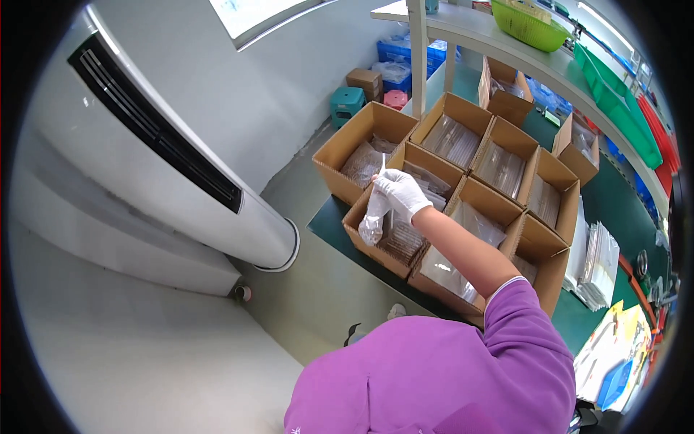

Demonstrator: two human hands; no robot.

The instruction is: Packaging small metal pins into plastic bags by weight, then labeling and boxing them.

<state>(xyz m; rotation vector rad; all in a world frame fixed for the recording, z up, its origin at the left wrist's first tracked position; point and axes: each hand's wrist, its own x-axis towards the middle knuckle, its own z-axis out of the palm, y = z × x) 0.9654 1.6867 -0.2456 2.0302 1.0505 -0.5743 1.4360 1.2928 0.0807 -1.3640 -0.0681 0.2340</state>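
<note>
My right hand [405, 193], in a white glove, reaches forward with its fingers closed on the upper end of a clear plastic bag [372, 224]. A thin white tip stands up above the grip. The bag hangs over the left corner of an open cardboard box [390, 266] that holds upright rows of clear, flat packs [403, 242]. What fills the bag is too small to make out. Just beyond the hand, another cardboard box [335, 173] contains bagged clear pieces [363, 163]. My left hand is not in view.
Several more open cartons [522, 228] of clear packs crowd the dark green table [336, 230]. White flat packs [600, 267] lie to their right. A shelf [477, 23] carries a lime green basket [531, 25]. At left stands a white air conditioner [166, 155]; a teal stool [348, 103] is behind.
</note>
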